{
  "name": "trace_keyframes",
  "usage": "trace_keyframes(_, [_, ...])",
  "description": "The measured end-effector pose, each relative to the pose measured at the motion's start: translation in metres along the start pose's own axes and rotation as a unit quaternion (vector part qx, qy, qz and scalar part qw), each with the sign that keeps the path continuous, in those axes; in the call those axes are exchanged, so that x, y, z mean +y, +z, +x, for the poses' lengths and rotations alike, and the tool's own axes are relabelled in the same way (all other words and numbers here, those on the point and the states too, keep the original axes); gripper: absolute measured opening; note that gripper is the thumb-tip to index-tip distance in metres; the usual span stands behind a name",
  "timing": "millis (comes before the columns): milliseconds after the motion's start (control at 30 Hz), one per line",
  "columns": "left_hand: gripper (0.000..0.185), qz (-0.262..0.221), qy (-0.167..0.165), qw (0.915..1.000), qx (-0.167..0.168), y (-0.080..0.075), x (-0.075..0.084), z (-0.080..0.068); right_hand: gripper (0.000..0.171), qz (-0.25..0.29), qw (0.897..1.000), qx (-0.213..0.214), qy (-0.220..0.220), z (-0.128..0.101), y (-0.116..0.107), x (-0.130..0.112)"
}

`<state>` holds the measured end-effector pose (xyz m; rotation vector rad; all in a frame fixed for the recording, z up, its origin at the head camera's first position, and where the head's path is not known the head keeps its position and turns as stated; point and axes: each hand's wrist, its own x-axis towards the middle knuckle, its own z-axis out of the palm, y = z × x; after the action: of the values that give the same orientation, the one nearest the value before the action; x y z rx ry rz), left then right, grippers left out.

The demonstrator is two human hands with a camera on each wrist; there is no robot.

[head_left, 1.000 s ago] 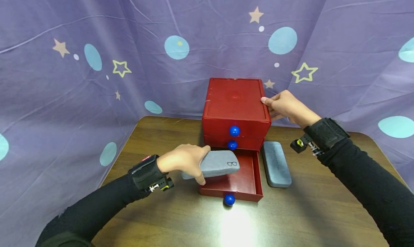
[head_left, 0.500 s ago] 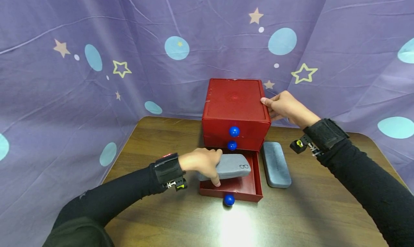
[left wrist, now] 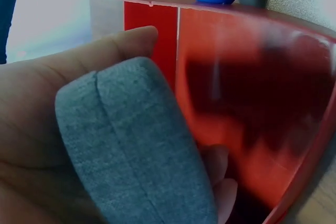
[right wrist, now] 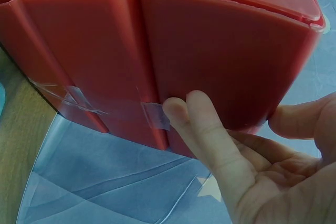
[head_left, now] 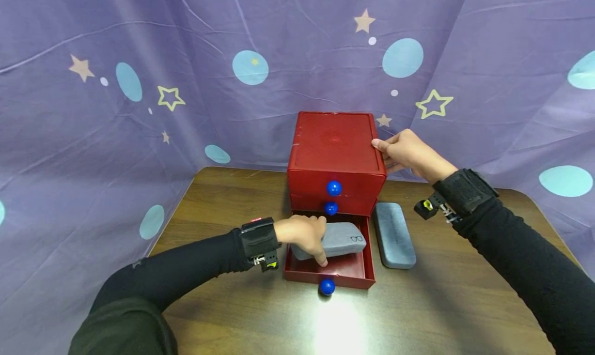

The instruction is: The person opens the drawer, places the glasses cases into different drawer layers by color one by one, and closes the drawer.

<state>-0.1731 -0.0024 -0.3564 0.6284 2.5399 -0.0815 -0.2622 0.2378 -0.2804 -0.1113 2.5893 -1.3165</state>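
Over the pulled-out bottom drawer (head_left: 348,281) of a red drawer cabinet (head_left: 335,143), my left hand (head_left: 304,233) grips a grey glasses case (head_left: 344,240). The case bears a small spectacles print and sits within the drawer's walls; whether it touches the floor I cannot tell. In the left wrist view the thumb and fingers lie on either side of the case (left wrist: 136,140). My right hand (head_left: 409,151) rests on the cabinet's upper right side, thumb at the top edge. The right wrist view shows its nearly straight fingers (right wrist: 202,119) against the red side wall.
A second, blue-grey glasses case (head_left: 395,235) lies on the wooden table (head_left: 232,313), right of the drawer. Blue ball knobs (head_left: 327,287) mark the drawers; the upper two are closed. A purple patterned cloth (head_left: 279,24) hangs behind the table.
My left hand has moved right with the grey glasses case, from over the drawer's left wall to inside its outline. The right hand keeps its place on the cabinet.
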Motion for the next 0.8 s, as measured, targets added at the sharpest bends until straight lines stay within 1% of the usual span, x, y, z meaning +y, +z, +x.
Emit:
trace_keyframes(167, [0.070, 0.004, -0.012, 0.9999, 0.003, 0.003, 0.005, 0.007, 0.060, 0.012, 1.000, -0.001, 0.000, 0.001, 0.000, 0.000])
trace_keyframes(333, [0.073, 0.009, -0.023, 0.9997, 0.000, 0.004, 0.008, 0.012, 0.060, 0.009, 1.000, -0.001, 0.001, 0.002, 0.000, 0.001])
trace_keyframes(567, [0.078, 0.007, -0.019, 0.9997, -0.017, 0.004, 0.005, 0.020, 0.060, 0.004, 1.000, -0.004, -0.005, 0.001, -0.002, 0.003])
trace_keyframes(800, [0.080, 0.011, -0.033, 0.9994, -0.007, 0.009, 0.004, 0.027, 0.059, -0.001, 1.000, -0.002, -0.004, -0.001, -0.001, 0.001])
